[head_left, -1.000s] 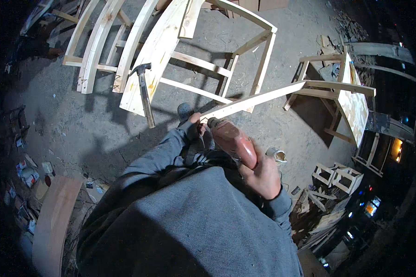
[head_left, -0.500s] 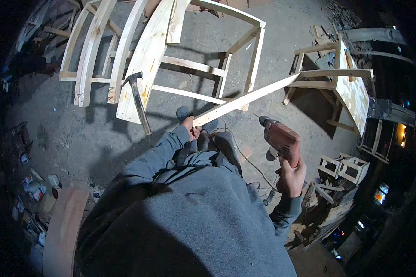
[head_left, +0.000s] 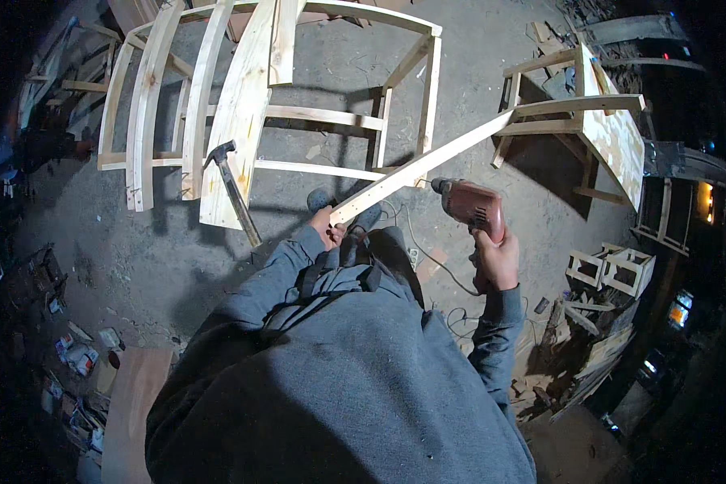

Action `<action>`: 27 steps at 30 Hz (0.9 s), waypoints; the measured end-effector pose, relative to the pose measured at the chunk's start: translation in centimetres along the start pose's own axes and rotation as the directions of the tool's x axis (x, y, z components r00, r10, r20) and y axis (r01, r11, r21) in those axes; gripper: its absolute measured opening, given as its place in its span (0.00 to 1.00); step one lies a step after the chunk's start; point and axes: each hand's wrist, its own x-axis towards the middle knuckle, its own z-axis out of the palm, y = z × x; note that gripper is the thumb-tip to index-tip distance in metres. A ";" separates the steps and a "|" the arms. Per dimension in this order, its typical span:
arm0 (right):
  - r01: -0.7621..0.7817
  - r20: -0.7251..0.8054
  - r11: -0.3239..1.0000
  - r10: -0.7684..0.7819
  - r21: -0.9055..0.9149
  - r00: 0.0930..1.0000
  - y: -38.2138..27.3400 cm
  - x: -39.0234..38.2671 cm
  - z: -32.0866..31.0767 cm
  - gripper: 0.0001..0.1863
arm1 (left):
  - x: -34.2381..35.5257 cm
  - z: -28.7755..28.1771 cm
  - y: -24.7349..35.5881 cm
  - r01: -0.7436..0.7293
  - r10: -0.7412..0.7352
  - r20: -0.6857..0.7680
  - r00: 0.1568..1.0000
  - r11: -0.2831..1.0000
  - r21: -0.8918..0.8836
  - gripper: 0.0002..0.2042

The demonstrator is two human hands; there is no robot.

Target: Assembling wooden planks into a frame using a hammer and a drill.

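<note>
My left hand (head_left: pixel 326 231) is closed around the near end of a long pale wooden slat (head_left: pixel 427 166), which has a row of small holes close to that end. From there the slat slants up and to the right, its far end resting across a small wooden frame (head_left: pixel 544 127). In my right hand (head_left: pixel 497 260) is a red corded power drill (head_left: pixel 473 203), gripped by its handle. Its black chuck points left, close to the slat's lower edge; whether the bit touches the wood I cannot tell. A hammer (head_left: pixel 235 194) lies on a wide board (head_left: pixel 232 133) to the left.
A large open wooden frame (head_left: pixel 323 115) with curved slats stands ahead on the concrete floor (head_left: pixel 137 266). The drill's cord (head_left: pixel 427 254) loops across the floor near my feet. Small wooden frames (head_left: pixel 613 270) and offcuts lie right; a brown board (head_left: pixel 133 411) and litter lie lower left.
My right hand has brought the drill up and left, nearer the slat, and its chuck now points more squarely left. My left hand keeps its hold on the slat's end.
</note>
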 end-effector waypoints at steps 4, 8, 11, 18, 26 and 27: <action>-0.035 0.032 0.997 0.037 -0.072 0.999 -1.4 0.4 -0.4 0.21 | -0.2 -0.1 0.1 0.000 0.000 0.005 1.000 0.998 0.060 0.23; 0.009 0.069 0.992 0.000 -0.127 0.998 -1.8 0.6 -0.5 0.21 | -0.5 0.1 0.1 -0.022 0.006 0.098 0.995 0.987 0.156 0.24; 0.022 0.071 0.989 -0.011 -0.149 0.997 -1.9 0.5 -0.1 0.22 | -0.5 0.2 -0.2 -0.035 0.019 0.113 0.993 0.990 0.140 0.24; 0.048 0.069 0.975 -0.034 -0.216 0.997 -2.7 -0.4 1.0 0.26 | 0.0 -0.1 -0.7 -0.089 0.110 0.217 0.970 0.990 -0.106 0.18; 0.074 0.061 0.965 -0.061 -0.252 0.996 -1.8 -0.5 1.1 0.28 | 0.3 0.1 -2.0 -0.141 0.072 0.502 0.862 0.985 0.100 0.23; 0.095 0.074 0.962 -0.078 -0.254 0.994 -1.4 -0.5 1.0 0.28 | 0.5 0.3 -2.1 -0.205 0.091 0.563 0.821 0.968 0.142 0.24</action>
